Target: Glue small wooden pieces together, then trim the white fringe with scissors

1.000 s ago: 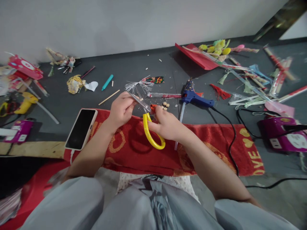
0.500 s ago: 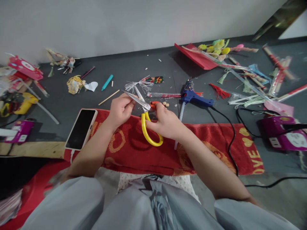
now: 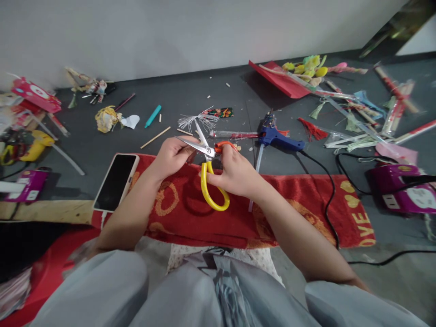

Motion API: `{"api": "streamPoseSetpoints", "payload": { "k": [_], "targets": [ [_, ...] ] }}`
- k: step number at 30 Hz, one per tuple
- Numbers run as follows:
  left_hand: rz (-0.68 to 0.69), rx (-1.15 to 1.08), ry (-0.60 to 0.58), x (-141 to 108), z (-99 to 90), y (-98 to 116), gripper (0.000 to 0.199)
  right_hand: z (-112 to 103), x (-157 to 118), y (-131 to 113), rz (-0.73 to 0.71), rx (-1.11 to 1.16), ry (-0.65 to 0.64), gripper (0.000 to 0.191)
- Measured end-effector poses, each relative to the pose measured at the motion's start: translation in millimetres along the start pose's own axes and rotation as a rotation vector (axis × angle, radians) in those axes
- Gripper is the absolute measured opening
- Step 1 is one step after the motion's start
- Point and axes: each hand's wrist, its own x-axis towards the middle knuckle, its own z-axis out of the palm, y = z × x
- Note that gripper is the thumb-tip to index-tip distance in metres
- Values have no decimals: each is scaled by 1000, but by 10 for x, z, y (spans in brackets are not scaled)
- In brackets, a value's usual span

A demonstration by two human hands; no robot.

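My right hand [image 3: 238, 171] grips the scissors [image 3: 214, 200], which have one yellow and one orange handle loop. Their steel blades stand apart, one crossing over the fingers of my left hand [image 3: 173, 156]. Those left fingers are pinched together, and whatever is between them is hidden. Just beyond them shows a short pale stick [image 3: 184, 132]; whether it touches the hand I cannot tell. A longer thin wooden stick [image 3: 156, 137] lies to the left. White paper-like strands [image 3: 197, 121] fan out behind the blades, beside a flowered strip [image 3: 221, 112].
A blue glue gun [image 3: 282, 140] with a black cord lies to the right. Under my forearms is a red towel [image 3: 211, 227], with a phone [image 3: 116, 182] on its left end. A teal marker [image 3: 153, 116], red paper [image 3: 282, 84] and a purple power strip [image 3: 402, 188] lie around.
The scissors' handles have swung slightly down and opened a little wider. A short pale stick now shows behind my left fingers. Both hands have stayed nearly in place.
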Motion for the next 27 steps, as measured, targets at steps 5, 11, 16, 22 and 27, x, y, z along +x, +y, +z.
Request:
{"api": "streamPoseSetpoints", "payload": {
  "k": [5, 11, 16, 22, 27],
  "targets": [
    [-32, 10, -21, 0, -2, 35, 30, -7, 0, -5, 6, 12, -5, 44],
    [-71, -89, -4, -13, 28, 40, 29, -60, 11, -11, 26, 67, -106, 41],
    [-17, 53, 6, -8, 6, 24, 29, -67, 10, -19, 37, 42, -119, 41],
    [46, 201, 32, -2, -4, -42, 26, -34, -2, 4, 15, -67, -84, 36],
    [42, 238, 36, -10, 6, -8, 27, -62, -15, 3, -1, -148, -111, 35]
  ]
}}
